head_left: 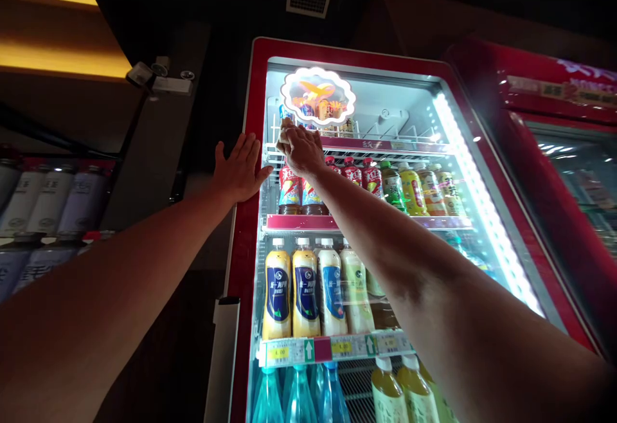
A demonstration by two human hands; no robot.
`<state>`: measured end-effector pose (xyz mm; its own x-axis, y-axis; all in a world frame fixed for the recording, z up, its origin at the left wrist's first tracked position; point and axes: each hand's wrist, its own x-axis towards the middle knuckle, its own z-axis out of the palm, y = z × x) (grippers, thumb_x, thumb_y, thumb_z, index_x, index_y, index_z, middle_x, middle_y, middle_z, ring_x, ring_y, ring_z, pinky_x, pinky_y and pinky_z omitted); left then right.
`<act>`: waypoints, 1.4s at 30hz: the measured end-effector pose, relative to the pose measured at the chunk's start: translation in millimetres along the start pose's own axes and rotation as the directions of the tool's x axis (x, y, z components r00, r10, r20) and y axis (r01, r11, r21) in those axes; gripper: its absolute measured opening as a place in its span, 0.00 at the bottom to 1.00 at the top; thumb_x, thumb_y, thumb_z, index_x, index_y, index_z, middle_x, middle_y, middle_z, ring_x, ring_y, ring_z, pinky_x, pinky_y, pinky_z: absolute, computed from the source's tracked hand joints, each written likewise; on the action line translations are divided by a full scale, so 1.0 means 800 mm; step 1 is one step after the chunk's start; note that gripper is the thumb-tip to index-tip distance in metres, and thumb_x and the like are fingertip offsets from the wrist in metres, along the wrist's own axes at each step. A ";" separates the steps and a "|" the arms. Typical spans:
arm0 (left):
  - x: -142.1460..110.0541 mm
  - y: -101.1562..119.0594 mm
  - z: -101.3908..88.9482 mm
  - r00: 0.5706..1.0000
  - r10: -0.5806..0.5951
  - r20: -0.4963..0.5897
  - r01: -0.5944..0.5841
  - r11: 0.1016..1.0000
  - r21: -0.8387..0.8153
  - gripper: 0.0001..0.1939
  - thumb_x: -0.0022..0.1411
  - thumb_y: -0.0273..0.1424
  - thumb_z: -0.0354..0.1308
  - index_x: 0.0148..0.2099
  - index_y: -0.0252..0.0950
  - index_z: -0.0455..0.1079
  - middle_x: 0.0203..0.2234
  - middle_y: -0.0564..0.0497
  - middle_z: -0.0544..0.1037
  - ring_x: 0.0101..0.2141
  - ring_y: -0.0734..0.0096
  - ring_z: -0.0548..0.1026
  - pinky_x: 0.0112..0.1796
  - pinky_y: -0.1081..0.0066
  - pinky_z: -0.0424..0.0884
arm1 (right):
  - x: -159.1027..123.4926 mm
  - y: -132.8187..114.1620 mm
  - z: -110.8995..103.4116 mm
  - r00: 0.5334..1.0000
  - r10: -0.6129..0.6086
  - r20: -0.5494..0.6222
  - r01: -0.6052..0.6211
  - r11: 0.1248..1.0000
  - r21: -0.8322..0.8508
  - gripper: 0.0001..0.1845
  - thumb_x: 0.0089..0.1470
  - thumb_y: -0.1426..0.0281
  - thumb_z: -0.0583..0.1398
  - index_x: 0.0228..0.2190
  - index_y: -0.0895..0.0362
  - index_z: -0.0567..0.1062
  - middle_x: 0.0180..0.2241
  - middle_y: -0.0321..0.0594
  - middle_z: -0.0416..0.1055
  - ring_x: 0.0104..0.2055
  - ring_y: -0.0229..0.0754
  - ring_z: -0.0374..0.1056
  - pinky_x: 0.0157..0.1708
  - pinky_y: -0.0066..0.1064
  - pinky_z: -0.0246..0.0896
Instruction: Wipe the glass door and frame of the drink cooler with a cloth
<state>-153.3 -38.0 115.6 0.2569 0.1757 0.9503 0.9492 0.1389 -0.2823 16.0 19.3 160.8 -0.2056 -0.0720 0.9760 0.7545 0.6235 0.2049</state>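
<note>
Head view, from my end: left hand [240,167] flat on the left side of the red frame [254,108] of an upright drinks cooler, fingers spread apart, thumb reaching over to the glass edge. My right hand [303,148] is up at the glass, fingers bent and clamped on a crumpled tan cloth [285,135]. Cloth sits at the upper left of the glass, just below the left part of a lit oval sign [318,96]; exact material can't be told. Behind glass: red-label bottles [289,186] upright on the shelf below the hand, yellow bottles with dark blue labels [277,291] one shelf down, blue bottles [268,397] at bottom left. Second red cooler [530,98] to the right, pale containers [51,198] far left, in dim light.
</note>
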 end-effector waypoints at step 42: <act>0.053 0.134 -0.007 0.990 -0.140 -0.026 0.140 0.990 -0.031 0.46 0.70 0.58 0.34 0.78 0.34 0.44 0.74 0.29 0.49 0.71 0.29 0.50 0.65 0.36 0.53 | -0.052 0.147 -0.064 0.968 -0.241 0.077 0.246 0.966 -0.079 0.26 0.70 0.62 0.50 0.66 0.53 0.66 0.75 0.34 0.51 0.76 0.50 0.48 0.75 0.47 0.44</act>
<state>-39.6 -21.1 126.1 0.1258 0.1292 0.9836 0.9809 0.1322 -0.1428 144.9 55.9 148.2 -0.4287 -0.1594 0.8893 0.7275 0.5228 0.4444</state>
